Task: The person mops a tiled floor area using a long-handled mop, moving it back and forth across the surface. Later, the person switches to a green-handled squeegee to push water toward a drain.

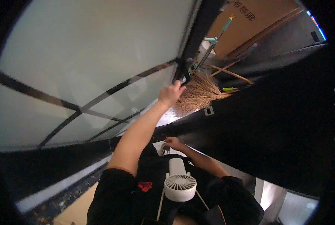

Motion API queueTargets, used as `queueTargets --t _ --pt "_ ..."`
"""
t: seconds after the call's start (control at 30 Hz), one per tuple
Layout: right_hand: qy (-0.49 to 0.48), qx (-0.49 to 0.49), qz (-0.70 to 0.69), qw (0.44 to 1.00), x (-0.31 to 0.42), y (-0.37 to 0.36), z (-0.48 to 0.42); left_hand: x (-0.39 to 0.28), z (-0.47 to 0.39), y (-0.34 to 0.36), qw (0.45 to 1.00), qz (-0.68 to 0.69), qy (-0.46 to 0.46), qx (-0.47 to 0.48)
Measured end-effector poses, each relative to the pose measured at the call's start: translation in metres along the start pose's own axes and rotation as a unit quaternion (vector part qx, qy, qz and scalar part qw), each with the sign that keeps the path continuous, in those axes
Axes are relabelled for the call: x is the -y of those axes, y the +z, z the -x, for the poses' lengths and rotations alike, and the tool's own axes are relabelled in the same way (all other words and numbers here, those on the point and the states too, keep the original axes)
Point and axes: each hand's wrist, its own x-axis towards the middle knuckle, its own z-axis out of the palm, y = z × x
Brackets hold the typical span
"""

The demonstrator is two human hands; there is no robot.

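Note:
My left hand [171, 92] is raised at the edge of a dark-framed door with frosted glass [100, 42]. Its fingers are by a dark door handle [186, 76]; whether they grip it is blurred. Just beyond, a straw broom [198, 90] lies with its bristles spread. My right hand [174, 143] hangs low in front of my body, fingers curled, above a shoe [165, 150]; what it may hold is too small to tell. A white neck fan [180, 187] hangs on a cord on my chest.
A large cardboard box [249, 22] with printed writing leans beyond the doorway. Near it are a green-handled pole [227, 24], crossed wooden sticks [229, 71] and a yellow-green handle [227, 89]. A dark panel [268, 126] stands close on the right.

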Motion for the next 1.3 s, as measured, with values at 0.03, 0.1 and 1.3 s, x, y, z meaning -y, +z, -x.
queueTargets --t 0.03,0.1,1.3 --pt "-0.002 -0.01 0.023 1.0 0.001 -0.014 -0.003 0.001 -0.02 -0.002 1.0 0.002 -0.018 0.0" --pt "0.028 -0.03 0.021 0.999 -0.001 -0.042 -0.006 0.003 -0.051 -0.011 0.998 0.003 -0.057 0.006" --pt "0.443 -0.617 0.351 0.548 -0.073 -0.889 0.131 0.197 -0.276 -0.139 0.854 -0.392 -0.319 0.123"
